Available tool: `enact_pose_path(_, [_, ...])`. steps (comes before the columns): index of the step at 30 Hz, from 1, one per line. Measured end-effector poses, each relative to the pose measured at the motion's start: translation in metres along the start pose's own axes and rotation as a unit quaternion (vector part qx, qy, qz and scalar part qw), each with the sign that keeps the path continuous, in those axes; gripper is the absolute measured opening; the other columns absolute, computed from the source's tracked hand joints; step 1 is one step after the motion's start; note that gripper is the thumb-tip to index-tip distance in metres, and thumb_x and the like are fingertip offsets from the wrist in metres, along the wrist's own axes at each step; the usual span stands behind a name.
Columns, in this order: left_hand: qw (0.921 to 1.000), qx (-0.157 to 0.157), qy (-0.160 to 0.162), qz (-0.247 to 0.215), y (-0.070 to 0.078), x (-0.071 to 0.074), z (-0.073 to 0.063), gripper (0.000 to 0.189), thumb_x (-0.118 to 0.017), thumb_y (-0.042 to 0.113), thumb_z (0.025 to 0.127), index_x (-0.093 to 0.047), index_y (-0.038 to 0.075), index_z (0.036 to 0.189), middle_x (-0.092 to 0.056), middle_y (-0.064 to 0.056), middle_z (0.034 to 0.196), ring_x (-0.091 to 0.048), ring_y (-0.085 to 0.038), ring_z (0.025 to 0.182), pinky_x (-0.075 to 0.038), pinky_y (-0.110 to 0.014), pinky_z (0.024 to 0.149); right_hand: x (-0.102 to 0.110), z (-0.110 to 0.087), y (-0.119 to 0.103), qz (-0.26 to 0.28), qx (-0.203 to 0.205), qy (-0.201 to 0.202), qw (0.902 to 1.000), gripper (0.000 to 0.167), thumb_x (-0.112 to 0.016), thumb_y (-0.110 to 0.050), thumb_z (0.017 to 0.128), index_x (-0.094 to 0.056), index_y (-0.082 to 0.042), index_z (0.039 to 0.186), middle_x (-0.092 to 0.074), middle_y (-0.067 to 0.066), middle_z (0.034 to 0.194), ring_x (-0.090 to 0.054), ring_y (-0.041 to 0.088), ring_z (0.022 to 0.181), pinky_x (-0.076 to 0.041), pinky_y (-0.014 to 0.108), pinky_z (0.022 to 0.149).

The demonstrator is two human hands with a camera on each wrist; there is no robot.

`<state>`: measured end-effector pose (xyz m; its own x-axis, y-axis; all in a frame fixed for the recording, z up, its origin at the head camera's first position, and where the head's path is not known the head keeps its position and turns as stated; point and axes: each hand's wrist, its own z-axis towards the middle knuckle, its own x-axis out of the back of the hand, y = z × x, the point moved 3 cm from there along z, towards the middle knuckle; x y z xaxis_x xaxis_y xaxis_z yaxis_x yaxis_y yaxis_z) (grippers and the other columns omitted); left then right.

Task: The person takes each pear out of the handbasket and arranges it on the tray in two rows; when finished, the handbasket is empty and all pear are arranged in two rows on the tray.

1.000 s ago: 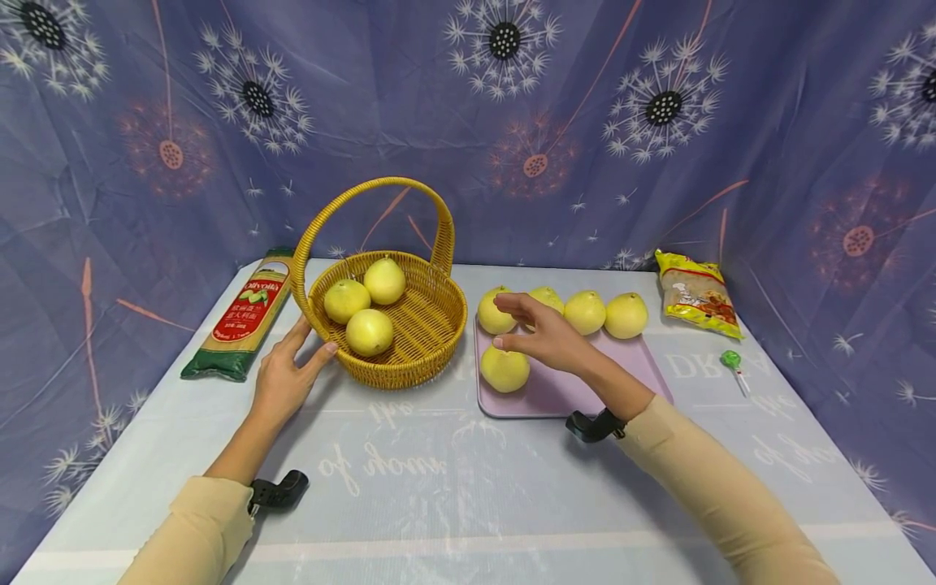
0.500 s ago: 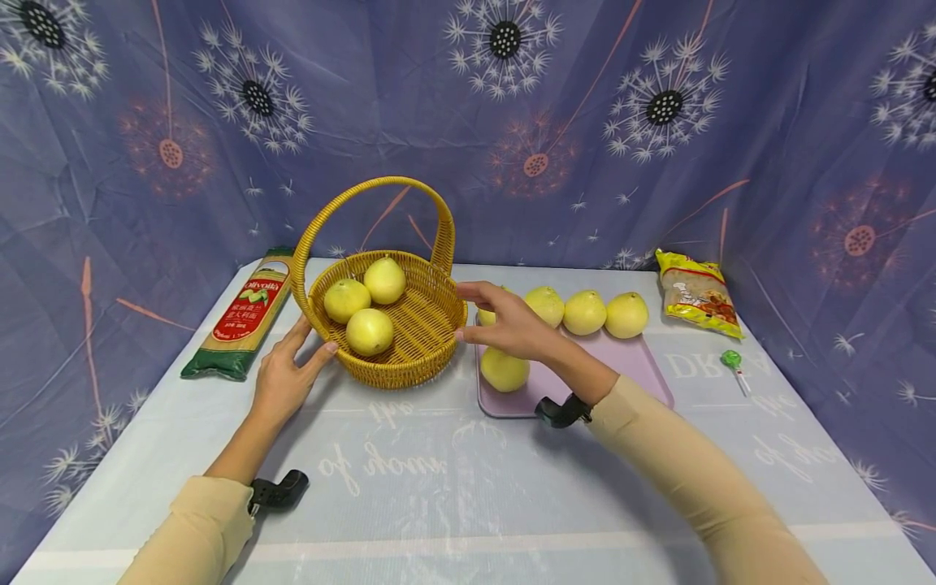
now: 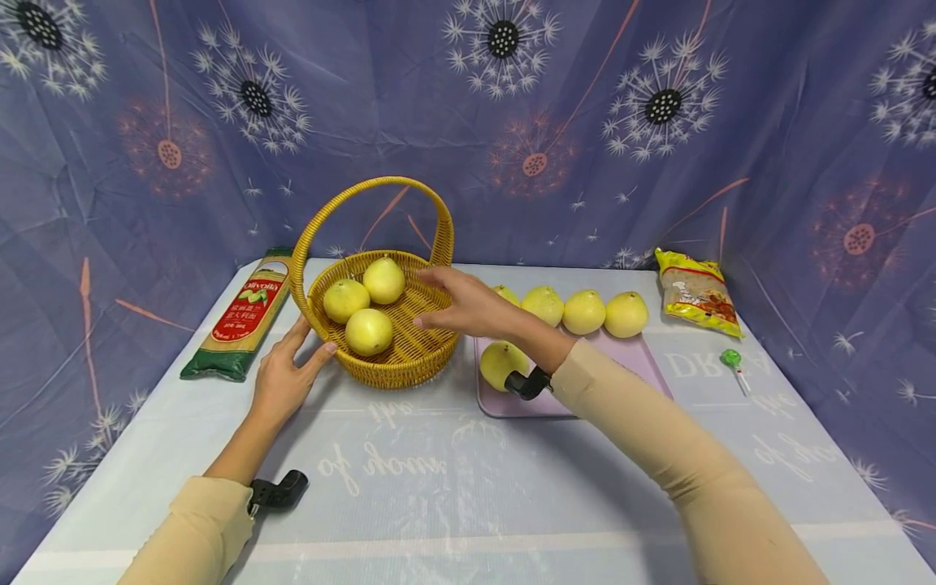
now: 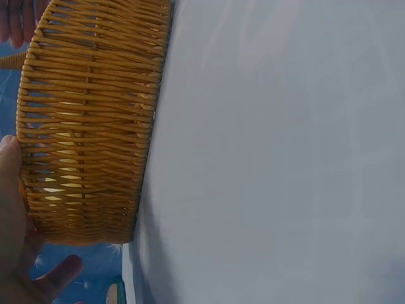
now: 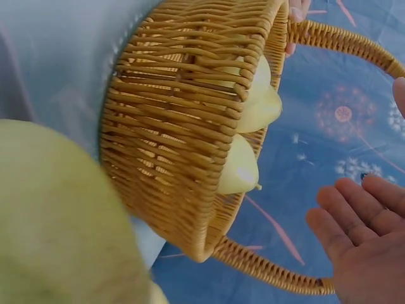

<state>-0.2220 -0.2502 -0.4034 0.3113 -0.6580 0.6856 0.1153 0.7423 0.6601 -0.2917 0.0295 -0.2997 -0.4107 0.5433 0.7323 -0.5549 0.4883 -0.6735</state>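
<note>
A golden wicker basket (image 3: 398, 374) with a tall arched handle holds several pale yellow fruits (image 3: 369, 332) that look like small pomelos. My left hand (image 3: 283, 378) holds the basket's left side, thumb at the rim and fingers around the outside. In the left wrist view the thumb meets the woven wall (image 4: 88, 126). My right hand (image 3: 475, 305) reaches over the basket's right rim with nothing in it. Its fingers look extended in the right wrist view, the palm (image 5: 370, 253) bare. Behind my right forearm lies a pink tray (image 3: 643, 357) with several more fruits, one (image 3: 497, 363) at its front left.
A red and green spaghetti pack (image 3: 244, 317) lies left of the basket. At the back right sits a yellow snack bag (image 3: 698, 292), with a green lollipop (image 3: 731, 359) before it. A blue dandelion-print curtain (image 3: 409, 106) surrounds the white-covered table (image 3: 439, 496).
My right hand has moved left, from above the tray to over the basket's right side, carrying nothing visible. The left hand and the basket stay in place.
</note>
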Motion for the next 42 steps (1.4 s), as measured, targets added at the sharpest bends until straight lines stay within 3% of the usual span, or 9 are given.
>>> enact_pose_path(8, [1.0000,0.002,-0.001,0.000,0.001,0.001,0.000,0.069,-0.057,0.047,0.091,-0.027,0.026,0.149,-0.030,-0.005,0.155,-0.035,-0.048,0.133,-0.027,-0.067,0.103,-0.010,0.024,-0.007,-0.055,-0.001,-0.042,0.9976,0.076,-0.071,-0.037,0.083,-0.035,-0.011,0.145,-0.041,0.004,0.149,-0.039,0.016,0.137,-0.033,0.032,0.113])
enact_pose_path(21, [1.0000,-0.001,0.004,0.002,0.000,0.001,0.000,0.069,-0.058,0.047,0.090,-0.029,0.025,0.149,-0.031,-0.005,0.154,-0.035,-0.047,0.133,-0.028,-0.066,0.103,-0.031,0.058,-0.007,-0.133,0.001,-0.118,0.9841,0.073,-0.068,-0.032,0.086,-0.032,-0.016,0.148,-0.034,0.002,0.153,-0.029,0.018,0.142,-0.030,0.033,0.115])
enact_pose_path(35, [1.0000,-0.001,0.002,0.000,0.001,-0.001,0.001,0.069,-0.058,0.048,0.090,-0.029,0.026,0.149,-0.031,-0.004,0.154,-0.036,-0.047,0.133,-0.028,-0.067,0.103,-0.051,0.078,-0.003,-0.197,0.043,-0.174,0.9639,0.075,-0.069,-0.030,0.086,-0.030,-0.017,0.148,-0.031,0.001,0.154,-0.037,0.016,0.137,-0.033,0.033,0.113])
enact_pose_path(42, [1.0000,0.002,0.001,0.005,0.001,0.000,0.002,0.069,-0.057,0.048,0.090,-0.029,0.025,0.149,-0.032,-0.005,0.154,-0.036,-0.048,0.132,-0.028,-0.067,0.102,-0.056,0.080,-0.002,-0.209,0.058,-0.208,0.9538,0.078,-0.068,-0.027,0.086,-0.024,-0.019,0.150,-0.022,-0.001,0.158,-0.023,0.015,0.145,-0.025,0.034,0.118])
